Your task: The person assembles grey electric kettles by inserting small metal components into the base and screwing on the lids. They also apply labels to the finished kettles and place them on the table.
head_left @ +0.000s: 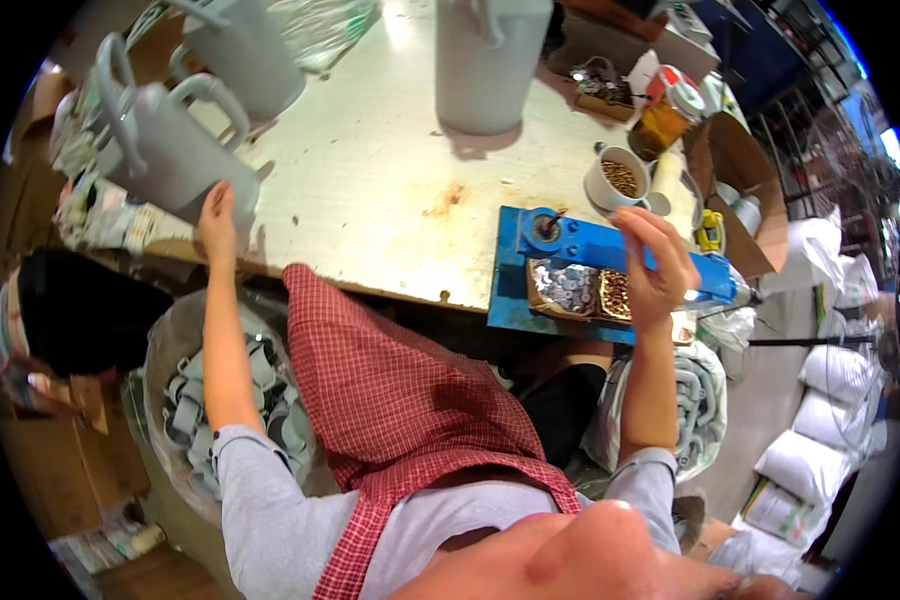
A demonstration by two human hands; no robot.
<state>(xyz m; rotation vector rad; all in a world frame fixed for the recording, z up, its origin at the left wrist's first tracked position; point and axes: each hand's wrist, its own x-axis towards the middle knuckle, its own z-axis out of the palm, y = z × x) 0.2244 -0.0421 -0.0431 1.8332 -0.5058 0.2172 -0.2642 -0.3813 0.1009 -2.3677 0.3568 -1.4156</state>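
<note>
A red-and-white checked apron (390,400), grey jugs (170,150), a blue press (590,250), and a cream worktop (390,180).

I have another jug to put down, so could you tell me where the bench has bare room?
The bench top is bare between the left hand and the blue press. The left edge, with its grey jugs, and the right end around the cup of small parts are crowded.
</note>
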